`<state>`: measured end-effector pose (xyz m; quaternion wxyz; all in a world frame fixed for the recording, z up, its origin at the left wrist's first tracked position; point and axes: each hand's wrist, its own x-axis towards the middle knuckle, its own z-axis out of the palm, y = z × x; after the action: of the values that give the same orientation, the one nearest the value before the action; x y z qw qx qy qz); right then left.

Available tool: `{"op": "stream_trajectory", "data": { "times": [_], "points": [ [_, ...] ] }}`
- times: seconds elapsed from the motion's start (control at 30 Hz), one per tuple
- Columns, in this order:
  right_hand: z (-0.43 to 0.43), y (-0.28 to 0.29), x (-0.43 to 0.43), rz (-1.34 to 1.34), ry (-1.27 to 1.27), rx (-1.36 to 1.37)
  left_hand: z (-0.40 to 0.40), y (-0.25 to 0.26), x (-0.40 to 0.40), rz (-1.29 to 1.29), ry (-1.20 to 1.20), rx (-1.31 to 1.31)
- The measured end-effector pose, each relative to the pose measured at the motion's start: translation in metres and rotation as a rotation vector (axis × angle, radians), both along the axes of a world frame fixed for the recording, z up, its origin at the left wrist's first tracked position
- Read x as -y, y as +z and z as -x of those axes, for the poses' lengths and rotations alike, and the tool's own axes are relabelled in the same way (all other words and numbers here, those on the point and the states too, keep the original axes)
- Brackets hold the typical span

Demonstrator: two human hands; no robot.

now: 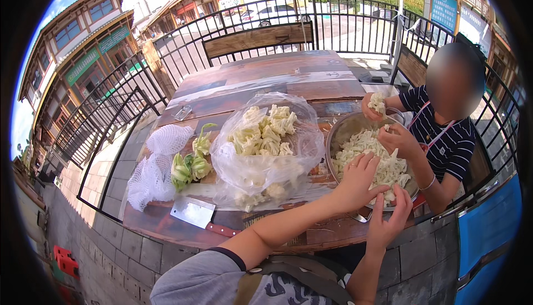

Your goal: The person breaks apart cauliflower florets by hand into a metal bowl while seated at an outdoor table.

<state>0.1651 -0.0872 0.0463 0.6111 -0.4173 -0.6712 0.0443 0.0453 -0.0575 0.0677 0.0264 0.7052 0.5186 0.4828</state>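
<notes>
Over a large metal bowl [332, 161] of small cauliflower pieces [366, 146], my left hand [360, 176] is stretched out, palm down, with its thumb apart from the fingers. Its thumb tip points towards my right hand [391, 213], which is raised at the bowl's near rim with thumb and fingers up. Whether a small piece sits between my right fingertips cannot be made out. To the left of the bowl, an open clear plastic bag [258, 171] contains larger cauliflower florets [266, 132]. A metal handle [359, 217] shows under the bowl's near side.
A cleaver [193, 213] with a red handle lies near the table's front edge. Behind it are leafy cauliflower stalks [191, 167] and white mesh netting [156, 167]. A glass ashtray [182, 112] sits further back. Across the bowl, another person [441, 138] holds a floret [377, 103].
</notes>
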Motion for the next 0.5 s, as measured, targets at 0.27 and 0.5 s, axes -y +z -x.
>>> {"op": "stream_trajectory", "data": {
  "times": [0.27, 0.5],
  "points": [
    [-0.02, -0.091, 0.019, 0.176, -0.049, -0.283, 0.09, -0.045, 0.035, 0.241, 0.156, -0.12],
    [0.004, -0.115, 0.055, 0.209, 0.332, -0.002, 0.179, -0.043, 0.044, 0.626, 0.527, -0.618]
  ]
}}
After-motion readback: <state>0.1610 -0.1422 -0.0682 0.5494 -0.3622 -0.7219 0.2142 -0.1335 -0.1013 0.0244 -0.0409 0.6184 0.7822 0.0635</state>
